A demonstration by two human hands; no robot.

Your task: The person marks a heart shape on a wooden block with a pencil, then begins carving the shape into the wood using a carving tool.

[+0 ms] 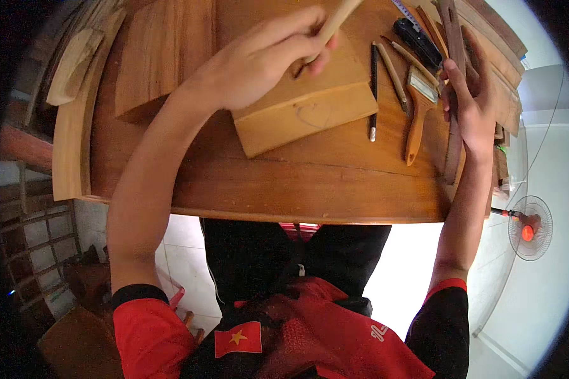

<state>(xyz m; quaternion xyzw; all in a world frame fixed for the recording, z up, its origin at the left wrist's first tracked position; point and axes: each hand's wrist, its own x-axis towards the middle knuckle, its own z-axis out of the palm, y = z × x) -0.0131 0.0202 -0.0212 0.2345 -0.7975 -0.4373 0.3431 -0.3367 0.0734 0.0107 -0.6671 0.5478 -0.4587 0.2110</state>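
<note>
My left hand is closed around a pale, round wooden stick, which slants up to the right. A small dark bit shows below those fingers, too blurred to make out. Underneath is a yellowish wooden block with a curved pencil-like mark on its near face. Over at the right, my right hand has its fingers around a long, dark wooden strip lying lengthwise near the table's right side. Left of that hand rests a flat paintbrush with an orange-brown handle.
Beside the block lie a black pencil and thin wooden-handled tools. A black tape measure is farther back. Boards stand at left and right. A wide brown board rests on the table. A fan stands right.
</note>
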